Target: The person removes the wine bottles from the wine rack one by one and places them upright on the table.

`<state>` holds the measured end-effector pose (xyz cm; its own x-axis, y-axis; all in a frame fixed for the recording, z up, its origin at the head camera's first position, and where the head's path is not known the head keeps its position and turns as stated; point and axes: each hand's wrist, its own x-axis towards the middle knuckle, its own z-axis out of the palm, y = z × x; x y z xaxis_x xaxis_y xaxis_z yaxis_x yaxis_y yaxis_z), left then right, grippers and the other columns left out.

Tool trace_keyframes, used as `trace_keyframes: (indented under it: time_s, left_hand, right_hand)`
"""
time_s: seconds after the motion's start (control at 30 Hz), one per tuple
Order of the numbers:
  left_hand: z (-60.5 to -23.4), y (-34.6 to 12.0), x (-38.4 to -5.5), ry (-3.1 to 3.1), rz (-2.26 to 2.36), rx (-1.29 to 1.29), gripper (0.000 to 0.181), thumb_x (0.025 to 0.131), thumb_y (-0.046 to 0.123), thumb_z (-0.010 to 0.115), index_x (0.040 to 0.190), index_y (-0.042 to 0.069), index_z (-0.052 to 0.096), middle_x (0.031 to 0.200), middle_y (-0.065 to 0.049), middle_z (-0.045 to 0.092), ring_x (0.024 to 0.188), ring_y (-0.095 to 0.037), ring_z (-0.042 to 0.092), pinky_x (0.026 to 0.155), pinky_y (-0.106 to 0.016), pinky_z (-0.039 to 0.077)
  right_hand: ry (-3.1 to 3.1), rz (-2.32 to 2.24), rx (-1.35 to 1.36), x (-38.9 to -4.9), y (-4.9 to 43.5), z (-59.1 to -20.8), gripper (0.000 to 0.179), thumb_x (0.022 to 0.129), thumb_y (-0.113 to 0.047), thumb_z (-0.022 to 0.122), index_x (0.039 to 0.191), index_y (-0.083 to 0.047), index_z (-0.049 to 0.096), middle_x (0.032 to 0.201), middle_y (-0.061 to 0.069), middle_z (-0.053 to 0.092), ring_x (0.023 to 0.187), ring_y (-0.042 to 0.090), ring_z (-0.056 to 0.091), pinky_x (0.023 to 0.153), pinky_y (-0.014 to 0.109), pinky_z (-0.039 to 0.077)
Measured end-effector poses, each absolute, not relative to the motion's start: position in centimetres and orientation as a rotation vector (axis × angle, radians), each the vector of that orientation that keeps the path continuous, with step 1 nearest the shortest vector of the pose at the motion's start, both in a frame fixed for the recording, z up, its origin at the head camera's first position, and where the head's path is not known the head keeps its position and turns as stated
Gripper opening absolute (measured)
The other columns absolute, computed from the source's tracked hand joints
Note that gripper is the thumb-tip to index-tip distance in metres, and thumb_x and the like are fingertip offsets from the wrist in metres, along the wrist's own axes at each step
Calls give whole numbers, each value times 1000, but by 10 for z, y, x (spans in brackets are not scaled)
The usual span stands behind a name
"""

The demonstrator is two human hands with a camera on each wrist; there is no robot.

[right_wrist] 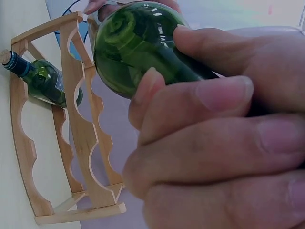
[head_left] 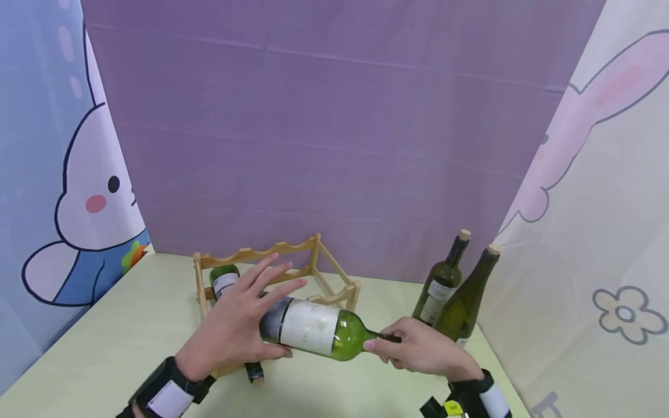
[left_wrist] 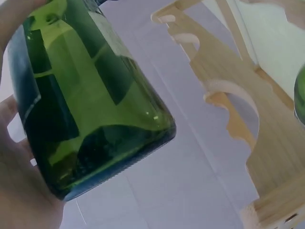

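A green wine bottle [head_left: 313, 328] with a white label lies nearly level above the table, its neck to the right. My right hand [head_left: 423, 348] grips its neck; curled fingers [right_wrist: 200, 138] fill the right wrist view. At the bottle's base is my left hand [head_left: 235, 325], fingers extended and spread above the glass, thumb along the underside. The left wrist view shows the bottle's base [left_wrist: 105, 157] close up. Behind the hands stands a wooden wine rack [head_left: 272, 254], partly hidden. Another corked green bottle [right_wrist: 45, 81] lies in one end slot.
Two corked bottles stand at the right of the table: one dark with a label [head_left: 441, 284], the other a plain olive-green bottle [head_left: 467, 296], partly behind my right hand. A purple cloth [head_left: 324, 139] hangs behind the pale table [head_left: 104, 325], with printed curtains at both sides.
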<state>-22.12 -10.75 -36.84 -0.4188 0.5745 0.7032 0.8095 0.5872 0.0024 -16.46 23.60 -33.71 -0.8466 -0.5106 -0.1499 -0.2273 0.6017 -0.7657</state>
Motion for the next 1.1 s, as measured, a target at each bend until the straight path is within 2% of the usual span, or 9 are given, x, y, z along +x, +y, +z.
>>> trace_keyframes:
  time_s: [0.2,0.33,0.53,0.7,0.8,0.93,1.0,1.1]
  left_hand:
    - [-370,-108,-221,-2161,-399,-1096,110,53,81,73,147,30,48,151,-3,40,143,-31,27,102,-58,35]
    - [-369,-108,-219,-2211,-379,-1083,105,52,79,76,143,31,52,143,0,48,137,-28,38,98,-55,40]
    - [-372,-110,-215,-2279,-350,-1054,93,56,80,73,134,31,59,118,7,60,107,-15,57,84,-45,49]
    - [-377,-110,-216,-2248,-312,-1059,84,57,80,71,124,29,61,99,9,61,87,-10,59,75,-37,51]
    - [-380,-111,-218,-2214,-304,-1060,82,56,76,74,121,28,62,96,8,61,84,-11,59,71,-37,51]
    - [-384,-112,-220,-2175,-297,-1049,82,53,73,76,119,26,63,94,6,62,83,-12,60,70,-37,51]
    - [-385,-113,-220,-2157,-305,-1045,82,52,71,78,118,26,64,93,6,62,82,-13,60,69,-37,51]
    - [-388,-114,-221,-2134,-319,-1038,82,50,70,79,117,25,65,92,5,63,82,-13,61,68,-37,51]
  right_hand:
    - [2452,-1116,-611,-163,235,-334,44,96,-45,59,71,-9,57,55,-4,32,47,10,26,48,25,24]
    - [2455,-1108,-586,-161,234,-331,44,95,-47,60,70,-11,56,55,-4,30,47,11,24,48,26,23]
    - [2434,-1107,-608,-159,231,-330,41,95,-45,61,71,-12,56,55,-4,28,46,11,23,46,25,22]
    - [2434,-1105,-611,-159,230,-329,39,95,-44,61,73,-13,59,55,-4,28,46,11,24,47,24,23]
    - [2436,-1105,-588,-160,230,-329,40,95,-46,61,74,-12,61,55,-4,29,47,11,24,48,25,25]
    - [2403,-1129,-576,-162,230,-329,38,97,-45,58,84,-11,70,54,-4,30,45,11,25,49,24,28]
    - [2362,-1154,-582,-163,232,-328,37,98,-43,56,91,-10,72,54,-3,34,44,11,25,49,24,29]
    - [2305,-1202,-607,-163,235,-326,34,100,-40,54,101,-10,72,59,0,50,43,10,29,46,22,31]
